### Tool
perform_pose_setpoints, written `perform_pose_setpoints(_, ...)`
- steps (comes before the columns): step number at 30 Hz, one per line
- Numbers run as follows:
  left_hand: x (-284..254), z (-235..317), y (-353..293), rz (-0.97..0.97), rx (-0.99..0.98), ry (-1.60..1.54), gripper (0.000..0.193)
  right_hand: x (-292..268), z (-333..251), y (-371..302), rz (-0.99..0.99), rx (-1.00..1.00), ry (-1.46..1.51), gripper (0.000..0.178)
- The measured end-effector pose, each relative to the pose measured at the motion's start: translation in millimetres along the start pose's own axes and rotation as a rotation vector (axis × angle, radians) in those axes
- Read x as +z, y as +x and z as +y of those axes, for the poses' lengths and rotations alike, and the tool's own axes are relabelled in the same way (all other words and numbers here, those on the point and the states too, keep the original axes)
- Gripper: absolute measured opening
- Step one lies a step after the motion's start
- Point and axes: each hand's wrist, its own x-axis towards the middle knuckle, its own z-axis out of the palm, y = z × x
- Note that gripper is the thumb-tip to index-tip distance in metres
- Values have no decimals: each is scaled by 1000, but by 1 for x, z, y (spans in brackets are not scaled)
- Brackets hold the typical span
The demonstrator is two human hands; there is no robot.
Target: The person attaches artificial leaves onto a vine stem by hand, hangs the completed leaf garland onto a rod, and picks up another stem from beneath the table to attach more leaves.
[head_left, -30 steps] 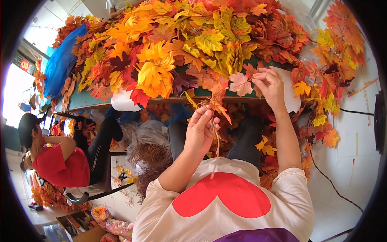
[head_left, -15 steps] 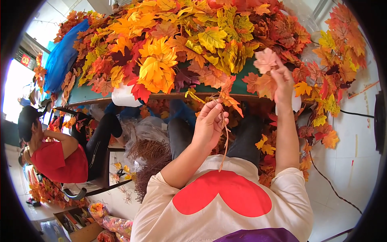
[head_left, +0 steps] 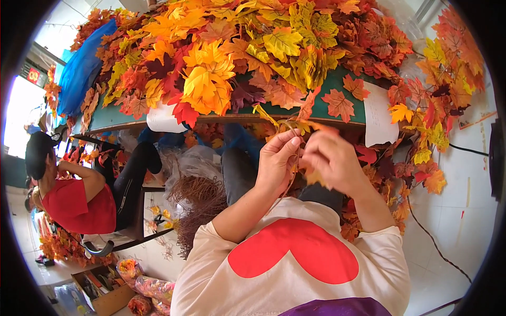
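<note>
My left hand (head_left: 279, 155) is closed, pinching a thin brown stem (head_left: 284, 185) between thumb and fingers. The stem trails down toward my shirt, and a yellow leaf (head_left: 265, 114) and an orange-red artificial maple leaf (head_left: 309, 103) stick out above those fingertips. Right beside it, my right hand (head_left: 337, 160) is curled and smeared by motion. A blurred yellow-orange leaf (head_left: 315, 177) shows under its fingers, and its grip is partly hidden. Two loose orange-red maple leaves (head_left: 338, 105) lie on the green table edge ahead.
A large heap of artificial autumn leaves (head_left: 211, 31) covers the green table (head_left: 118, 117). White paper sheets (head_left: 380, 116) hang over its edge. Leaf garlands (head_left: 435, 105) hang at the right. Brown stems (head_left: 199, 203) are bundled by my left knee. A person in red (head_left: 79, 205) sits at the left.
My right hand has come back from the table to my left hand, bringing a leaf from the table edge. My left hand keeps its pinch on the stem.
</note>
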Motion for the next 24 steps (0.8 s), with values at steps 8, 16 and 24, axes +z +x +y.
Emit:
perform_pose_setpoints(8,-2,9,-14,-55,-90,26,19,13,20,-20,65,340,353,6)
perform_pose_setpoints(16,2,7,-14,-27,-85,36,22,13,16,-21,157,308,346,9)
perform_pose_setpoints(24,1,6,-15,-64,-94,15,21,13,17,-20,165,265,324,9)
